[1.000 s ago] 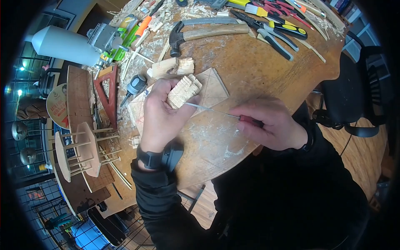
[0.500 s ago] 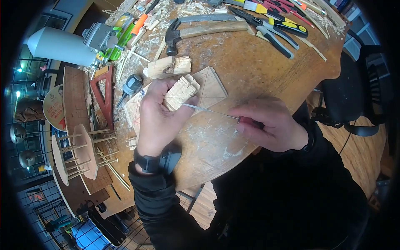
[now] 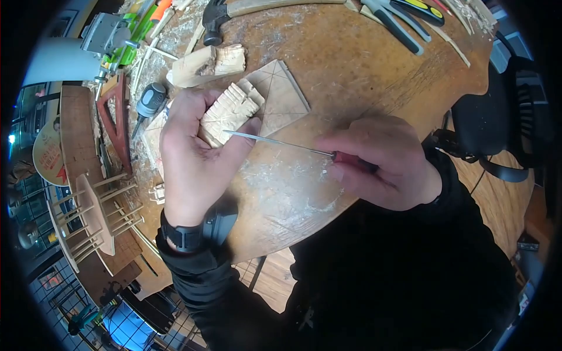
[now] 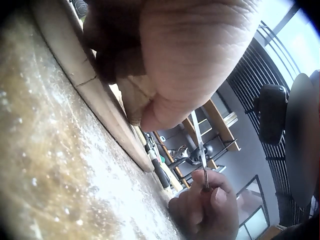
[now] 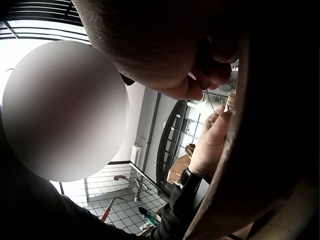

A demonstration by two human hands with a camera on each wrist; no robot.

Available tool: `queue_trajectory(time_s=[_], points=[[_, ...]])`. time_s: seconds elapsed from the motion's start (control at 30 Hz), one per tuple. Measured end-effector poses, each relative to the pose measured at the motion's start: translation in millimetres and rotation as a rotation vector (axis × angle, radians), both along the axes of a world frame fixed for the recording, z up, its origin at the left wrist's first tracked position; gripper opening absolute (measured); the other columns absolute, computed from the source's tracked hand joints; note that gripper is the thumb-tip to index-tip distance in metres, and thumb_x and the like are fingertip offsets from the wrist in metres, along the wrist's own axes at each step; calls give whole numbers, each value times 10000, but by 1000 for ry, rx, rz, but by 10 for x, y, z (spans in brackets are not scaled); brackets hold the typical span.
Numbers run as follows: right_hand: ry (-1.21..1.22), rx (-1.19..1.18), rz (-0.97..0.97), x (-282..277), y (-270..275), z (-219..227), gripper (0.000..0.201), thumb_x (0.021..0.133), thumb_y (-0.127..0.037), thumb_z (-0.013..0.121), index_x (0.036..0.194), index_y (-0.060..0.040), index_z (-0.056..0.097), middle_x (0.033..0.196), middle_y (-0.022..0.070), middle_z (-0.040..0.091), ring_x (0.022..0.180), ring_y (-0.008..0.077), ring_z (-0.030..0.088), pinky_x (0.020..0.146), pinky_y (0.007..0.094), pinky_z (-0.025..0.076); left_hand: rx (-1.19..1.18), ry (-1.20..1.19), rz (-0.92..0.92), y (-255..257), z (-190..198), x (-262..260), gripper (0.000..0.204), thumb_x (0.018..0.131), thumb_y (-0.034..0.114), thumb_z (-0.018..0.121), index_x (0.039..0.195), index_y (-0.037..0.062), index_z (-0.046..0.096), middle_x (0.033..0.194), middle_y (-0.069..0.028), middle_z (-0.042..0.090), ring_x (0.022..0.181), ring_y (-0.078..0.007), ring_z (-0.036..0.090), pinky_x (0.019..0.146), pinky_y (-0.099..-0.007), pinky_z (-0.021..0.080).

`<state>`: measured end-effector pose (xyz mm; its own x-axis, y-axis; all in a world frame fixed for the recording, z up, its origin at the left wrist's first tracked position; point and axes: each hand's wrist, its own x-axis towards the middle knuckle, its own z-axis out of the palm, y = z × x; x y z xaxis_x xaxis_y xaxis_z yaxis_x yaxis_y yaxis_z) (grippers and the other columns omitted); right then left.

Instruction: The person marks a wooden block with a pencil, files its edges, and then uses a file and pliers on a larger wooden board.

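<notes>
In the head view the left hand (image 3: 196,146) grips a carved pale wooden block (image 3: 229,110), whose upper part has rows of notches. The right hand (image 3: 383,164) pinches the red handle (image 3: 353,161) of a thin metal tool. Its slender shaft (image 3: 281,142) runs leftward, with the tip at the block's lower face beside the left thumb. A square board with drawn lines (image 3: 287,96) lies on the table behind the block. The left wrist view shows the left hand (image 4: 195,55) close up and the right hand (image 4: 207,207) holding the tool's end.
Beyond the left hand lie a second carved block (image 3: 196,67), a dark-handled screwdriver (image 3: 152,99) and a red triangle (image 3: 119,117). A hammer (image 3: 215,20) and grey-handled pliers (image 3: 401,29) lie at the far side. A wooden rack (image 3: 93,213) stands at left.
The head view has shifted, so both the table and the left hand appear further left and the far items higher. Both hands keep their holds, and the tool still meets the block.
</notes>
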<state>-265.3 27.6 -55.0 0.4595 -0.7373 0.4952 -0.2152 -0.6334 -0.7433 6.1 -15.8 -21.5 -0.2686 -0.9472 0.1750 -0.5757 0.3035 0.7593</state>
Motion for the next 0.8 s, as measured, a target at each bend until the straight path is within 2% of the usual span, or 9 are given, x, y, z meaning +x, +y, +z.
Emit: queue_trajectory(time_s=[0.2,0.43,0.67,0.8], points=[[15,33,52,-28,-26,34,283,925,-113,736,1176,18,738,679,29,631,573,187,605,572,331,456,37,44,26,-15,-13,8,347,800,54,861,1079,-31,674,1002,-78,640,927,-142,643,834,-281,513],[-86,0,90,-31,-63,-63,316,892,-107,754,1169,45,728,666,22,640,538,164,594,528,321,443,-11,-41,0,-44,16,16,334,805,58,865,1072,-27,684,999,-60,642,905,-126,637,813,-270,513],[-218,-3,140,1,-114,-54,335,836,-98,765,1132,55,733,659,27,662,495,122,584,456,271,412,-23,-30,10,-70,-16,44,352,761,84,873,1043,-6,682,938,-60,633,861,-151,626,791,-282,502],[-213,-14,115,-1,-97,-90,324,840,-99,762,1127,50,736,652,28,662,496,124,587,458,271,412,-38,-31,12,-76,-30,37,343,754,90,868,1024,2,677,923,-65,628,848,-164,615,791,-296,494]])
